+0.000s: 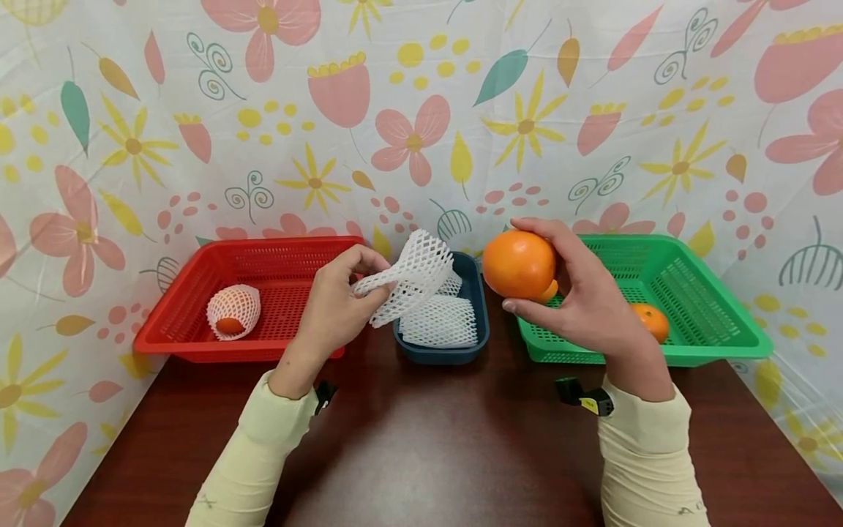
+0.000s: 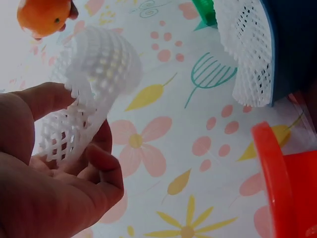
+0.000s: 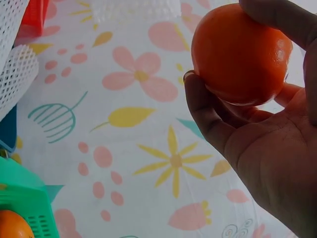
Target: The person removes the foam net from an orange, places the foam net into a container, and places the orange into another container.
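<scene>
My left hand (image 1: 338, 301) pinches a white foam fruit net (image 1: 415, 271) between thumb and fingers; its wide mouth spreads toward the right, over the blue container. In the left wrist view the same net (image 2: 101, 62) hangs out past the fingertips. An orange (image 1: 520, 262) is gripped by my right hand (image 1: 589, 300), fingers over its top and thumb below, raised in front of the green basket. Its smooth, shiny skin shows in the right wrist view, where the orange (image 3: 240, 54) sits within the curled fingers. A gap separates net and orange.
A blue container (image 1: 441, 356) with more foam nets (image 1: 440, 322) stands mid-table. The red basket (image 1: 250, 349) at left holds a net-wrapped fruit (image 1: 233, 311). At right, the green basket (image 1: 718, 322) contains loose oranges, one orange (image 1: 650, 322) near its front. A flowered cloth hangs behind.
</scene>
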The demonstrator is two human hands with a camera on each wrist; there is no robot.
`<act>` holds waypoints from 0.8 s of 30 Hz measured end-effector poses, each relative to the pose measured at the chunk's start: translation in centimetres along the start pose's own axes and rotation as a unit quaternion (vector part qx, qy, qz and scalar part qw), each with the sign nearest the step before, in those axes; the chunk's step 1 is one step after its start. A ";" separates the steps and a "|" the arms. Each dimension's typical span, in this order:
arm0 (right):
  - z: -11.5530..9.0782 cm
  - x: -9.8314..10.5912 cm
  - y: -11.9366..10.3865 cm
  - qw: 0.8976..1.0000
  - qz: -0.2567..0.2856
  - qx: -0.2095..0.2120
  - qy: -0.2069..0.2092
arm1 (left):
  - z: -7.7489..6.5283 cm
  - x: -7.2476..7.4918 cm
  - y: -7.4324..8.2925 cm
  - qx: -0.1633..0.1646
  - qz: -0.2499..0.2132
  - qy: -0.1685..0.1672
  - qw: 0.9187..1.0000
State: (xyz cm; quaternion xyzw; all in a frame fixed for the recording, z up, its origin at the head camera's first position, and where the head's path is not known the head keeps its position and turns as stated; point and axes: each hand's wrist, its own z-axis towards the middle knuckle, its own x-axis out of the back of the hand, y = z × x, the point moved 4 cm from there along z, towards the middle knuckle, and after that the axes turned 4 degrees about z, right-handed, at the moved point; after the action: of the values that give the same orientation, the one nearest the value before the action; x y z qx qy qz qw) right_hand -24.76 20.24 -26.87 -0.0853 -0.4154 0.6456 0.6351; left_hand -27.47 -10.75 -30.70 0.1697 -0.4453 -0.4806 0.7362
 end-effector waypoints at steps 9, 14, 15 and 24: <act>-0.3 1.3 0.4 0.999 -0.038 -0.019 0.017 | 0.6 -1.3 0.1 -0.057 0.042 0.045 0.997; -0.6 2.6 0.7 0.998 -0.012 -0.037 0.047 | 1.1 -2.5 0.0 -0.079 0.054 0.053 0.994; -0.7 2.9 0.7 0.997 -0.011 -0.045 0.054 | 1.1 -2.8 0.0 -0.084 0.058 0.052 0.993; -0.1 4.6 2.2 0.990 -0.061 -0.112 0.056 | 1.6 -4.6 -1.4 -0.119 0.100 0.075 0.985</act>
State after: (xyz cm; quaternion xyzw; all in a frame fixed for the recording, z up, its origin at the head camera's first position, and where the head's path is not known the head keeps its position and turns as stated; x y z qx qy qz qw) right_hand -27.12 24.71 -26.46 -0.1666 -0.4531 0.5492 0.6821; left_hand -30.17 -7.23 -33.03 0.0713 -0.3433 -0.4394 0.8270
